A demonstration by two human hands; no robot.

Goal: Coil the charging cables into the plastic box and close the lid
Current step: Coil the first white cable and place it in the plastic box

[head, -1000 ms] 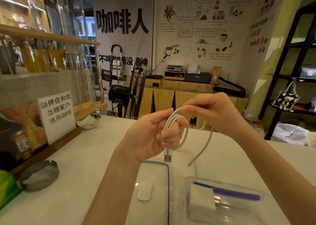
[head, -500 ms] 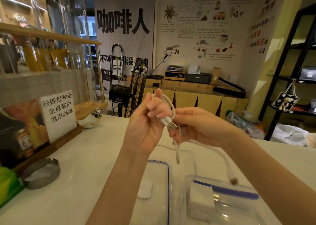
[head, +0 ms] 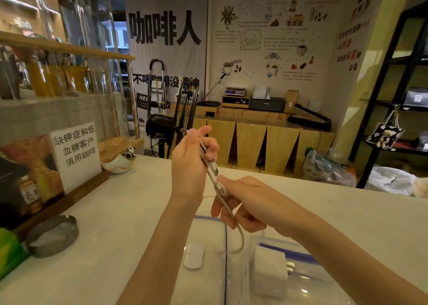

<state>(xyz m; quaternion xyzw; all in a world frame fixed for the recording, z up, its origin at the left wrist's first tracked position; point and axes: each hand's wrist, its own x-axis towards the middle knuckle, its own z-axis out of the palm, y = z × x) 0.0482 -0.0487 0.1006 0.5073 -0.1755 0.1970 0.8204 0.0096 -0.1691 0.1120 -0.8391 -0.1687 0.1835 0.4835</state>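
A white charging cable [head: 216, 184] is stretched between both hands above the counter. My left hand [head: 190, 163] grips the bundled loops, with the USB plug sticking out below its fingers. My right hand [head: 243, 203] pinches the cable lower down, and the loose tail curves down toward the box. The clear plastic box [head: 308, 279] sits at the bottom right with a white charger block [head: 268, 272] inside. Its clear, blue-edged lid [head: 208, 223] lies flat to the left of the box, with a small white oval piece on it.
A round metal ashtray [head: 52, 236] sits at the left. Behind it stand a printed paper sign [head: 76, 154] on a wooden stand and a small panda dish [head: 120, 163]. A green object [head: 9, 253] pokes in at the far left edge.
The cable went from a round loop in my left hand to a flattened bundle. My left hand rose, my right hand dropped below it, and the tail swung down toward the box.
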